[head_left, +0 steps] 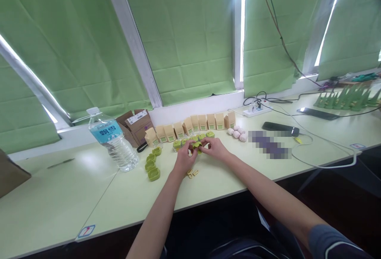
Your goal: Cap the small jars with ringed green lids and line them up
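Note:
Over the table, my left hand (185, 158) and my right hand (214, 149) pinch a small green piece (197, 145) between their fingertips. It resembles the open green cups, but the fingers cover part of it. Just behind my hands sits a row of small green box-like pieces (210, 134). Several open green cups (154, 174) curve along the table to the left. Yellow-handled scissors (190, 174) lie below my hands, partly hidden by my left wrist.
Several small kraft paper boxes (203, 122) line the back. Whitish-pink round pieces (237, 133) are grouped on the right, near a dark phone-like device (280, 128) and a power strip (257, 108). A large water bottle (114, 142) and cardboard box (138, 129) stand left.

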Demonstrator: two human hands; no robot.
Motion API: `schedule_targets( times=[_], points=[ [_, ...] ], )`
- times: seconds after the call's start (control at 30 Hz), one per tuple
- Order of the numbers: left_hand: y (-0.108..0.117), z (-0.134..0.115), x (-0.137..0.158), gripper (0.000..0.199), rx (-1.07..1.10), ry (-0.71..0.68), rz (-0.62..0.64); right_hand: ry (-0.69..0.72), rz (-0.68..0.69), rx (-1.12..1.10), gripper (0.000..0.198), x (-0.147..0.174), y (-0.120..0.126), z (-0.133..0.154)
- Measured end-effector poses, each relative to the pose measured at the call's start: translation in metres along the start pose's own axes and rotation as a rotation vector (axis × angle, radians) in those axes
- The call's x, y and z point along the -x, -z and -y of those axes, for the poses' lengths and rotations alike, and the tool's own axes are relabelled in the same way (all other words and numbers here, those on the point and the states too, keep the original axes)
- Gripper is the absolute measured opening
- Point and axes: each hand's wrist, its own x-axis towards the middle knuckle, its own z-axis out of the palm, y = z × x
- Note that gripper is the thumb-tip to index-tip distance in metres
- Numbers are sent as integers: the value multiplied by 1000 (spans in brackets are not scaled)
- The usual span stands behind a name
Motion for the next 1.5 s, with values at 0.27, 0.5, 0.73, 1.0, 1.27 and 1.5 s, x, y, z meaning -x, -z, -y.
schedule_targets(
  times=[0.27, 0.5, 0.73, 1.0, 1.27, 1.5],
  points=[
    [0, 1, 0, 23, 3, 0, 5, -8, 3, -8, 15, 0, -1, 1],
    [-2, 2, 1, 21, 2, 6, 16, -11, 5, -8, 13, 0, -2, 1],
    [-1, 2, 1, 18, 11, 10, 44, -19, 31, 8, 14, 1, -2, -1],
    [-1, 3, 1, 17, 33, 18, 66, -41, 64, 8, 13, 1, -2, -2],
    [-1, 1, 0, 17, 25, 32, 69, -39, 82, 10, 11, 0, -2, -3],
    [0, 0, 0, 17, 17, 56, 88, -33, 91, 17, 13, 0, -3, -5]
  ],
)
